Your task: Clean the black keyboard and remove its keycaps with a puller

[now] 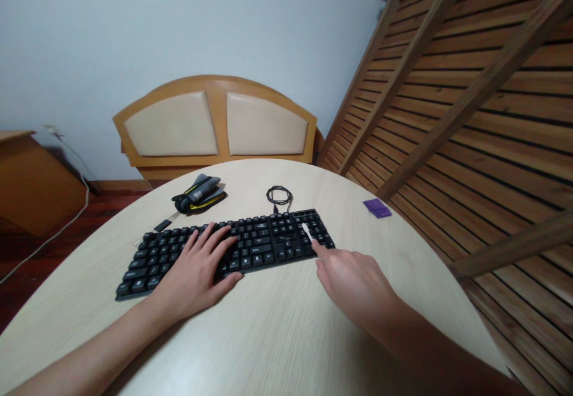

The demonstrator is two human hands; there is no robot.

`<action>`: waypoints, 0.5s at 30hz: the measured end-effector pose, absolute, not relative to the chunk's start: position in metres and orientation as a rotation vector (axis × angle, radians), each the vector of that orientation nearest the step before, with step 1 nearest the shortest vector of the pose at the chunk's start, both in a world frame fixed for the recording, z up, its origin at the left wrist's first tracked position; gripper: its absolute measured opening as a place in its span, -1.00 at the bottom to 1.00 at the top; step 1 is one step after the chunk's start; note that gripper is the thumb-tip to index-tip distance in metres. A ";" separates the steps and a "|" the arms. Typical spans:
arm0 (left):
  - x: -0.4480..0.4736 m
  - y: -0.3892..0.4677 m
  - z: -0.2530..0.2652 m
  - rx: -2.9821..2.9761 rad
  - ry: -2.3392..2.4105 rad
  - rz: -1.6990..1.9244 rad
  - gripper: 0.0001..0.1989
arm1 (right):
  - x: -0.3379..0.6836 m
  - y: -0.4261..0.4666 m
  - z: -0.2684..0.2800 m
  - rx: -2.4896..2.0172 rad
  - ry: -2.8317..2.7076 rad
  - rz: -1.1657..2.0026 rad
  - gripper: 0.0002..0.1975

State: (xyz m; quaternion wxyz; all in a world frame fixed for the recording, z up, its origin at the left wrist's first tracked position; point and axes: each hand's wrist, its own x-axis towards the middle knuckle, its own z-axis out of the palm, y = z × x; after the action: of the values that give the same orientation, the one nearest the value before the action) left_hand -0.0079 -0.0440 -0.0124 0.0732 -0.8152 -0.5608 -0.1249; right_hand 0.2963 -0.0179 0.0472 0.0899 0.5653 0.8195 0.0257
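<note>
From the head view, I see a round tabletop with a black full-size keyboard lying across its middle, slightly aslant, its left end nearer the tabletop's near edge. The left hand is spread flat over the keys left of centre, grasping nothing, its thumb along the front rim; I take that as a way of keeping the board from sliding. The right hand pinches a white swab-like stick, its fingers otherwise curled, the tip pointed over the number pad. So short a grip presumably gives fine control among small keys; whether the tip touches one, I can't tell. Behind the keyboard, towards the far edge, a thin black cable lies coiled, probably for tidiness. A grey-and-black fabric bundle sits near the far left edge and a purple folded piece near the right edge, both seemingly out of the hands' way.
</note>
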 end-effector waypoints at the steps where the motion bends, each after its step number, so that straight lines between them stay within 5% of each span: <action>1: -0.008 -0.044 -0.012 -2.448 -1.685 -0.371 -0.38 | 0.297 -0.015 0.044 1.694 2.466 0.073 -0.53; 15: -0.006 -0.046 -0.009 -2.462 -1.675 -0.410 -0.38 | 0.300 0.004 0.032 1.703 2.769 -0.129 -0.54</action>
State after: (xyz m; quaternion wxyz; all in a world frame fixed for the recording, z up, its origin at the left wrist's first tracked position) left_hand -0.0059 -0.0457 -0.0092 0.0678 -0.8171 -0.5560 -0.1361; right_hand 0.3001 0.0043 0.0320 -0.0556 0.5227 0.8498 -0.0396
